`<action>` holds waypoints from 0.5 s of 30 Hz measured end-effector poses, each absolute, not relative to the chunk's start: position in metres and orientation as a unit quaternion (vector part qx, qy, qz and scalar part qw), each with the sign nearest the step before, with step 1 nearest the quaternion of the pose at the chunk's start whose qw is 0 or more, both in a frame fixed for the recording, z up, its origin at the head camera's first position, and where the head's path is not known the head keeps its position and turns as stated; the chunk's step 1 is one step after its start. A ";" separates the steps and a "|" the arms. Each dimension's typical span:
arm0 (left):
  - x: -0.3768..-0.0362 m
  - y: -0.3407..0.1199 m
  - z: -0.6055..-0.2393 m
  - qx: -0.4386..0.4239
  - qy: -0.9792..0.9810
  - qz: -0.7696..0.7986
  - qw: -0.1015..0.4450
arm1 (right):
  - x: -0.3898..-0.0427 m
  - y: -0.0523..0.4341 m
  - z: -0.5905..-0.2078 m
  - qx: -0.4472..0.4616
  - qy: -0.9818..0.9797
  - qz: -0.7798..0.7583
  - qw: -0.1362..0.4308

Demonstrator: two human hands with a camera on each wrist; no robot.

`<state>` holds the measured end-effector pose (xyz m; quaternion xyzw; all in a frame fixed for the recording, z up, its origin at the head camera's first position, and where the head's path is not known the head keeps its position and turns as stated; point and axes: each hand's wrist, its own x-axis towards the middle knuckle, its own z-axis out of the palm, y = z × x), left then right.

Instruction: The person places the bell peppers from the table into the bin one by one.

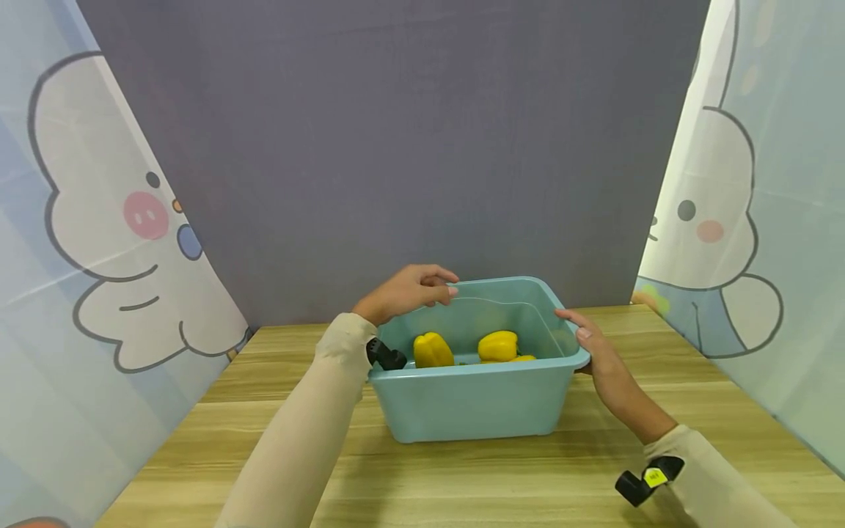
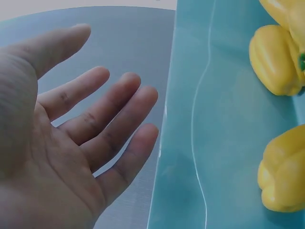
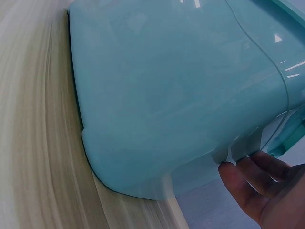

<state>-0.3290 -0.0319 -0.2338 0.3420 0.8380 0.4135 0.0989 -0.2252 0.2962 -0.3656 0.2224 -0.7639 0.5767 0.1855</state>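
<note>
A light blue plastic tub (image 1: pixel 472 400) stands on the wooden table with yellow bell peppers inside. One bell pepper (image 1: pixel 433 350) lies toward the left, another (image 1: pixel 498 345) toward the right, and a third is mostly hidden behind the front wall. My left hand (image 1: pixel 416 287) hovers by the tub's far left rim, holding nothing. In the left wrist view its fingers are spread and loosely bent, just outside the rim. My right hand (image 1: pixel 597 356) grips the right rim, its thumb on top. The right wrist view shows its fingertips (image 3: pixel 232 174) against the outer wall under the rim.
The wooden table (image 1: pixel 264 440) extends around the tub. A grey panel (image 1: pixel 409 147) rises behind it, and cartoon-printed curtains (image 1: pixel 99 220) hang at both sides. Each sleeve carries a small black wrist camera (image 1: pixel 386 356).
</note>
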 end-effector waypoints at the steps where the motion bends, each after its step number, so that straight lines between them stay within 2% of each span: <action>1: -0.329 -0.033 -0.233 0.344 0.835 0.419 0.096 | -0.225 0.296 -0.366 0.221 -0.766 0.575 0.185; 15: -0.325 -0.052 -0.219 0.344 0.764 0.545 0.026 | -0.225 0.298 -0.361 0.219 -0.775 0.568 0.169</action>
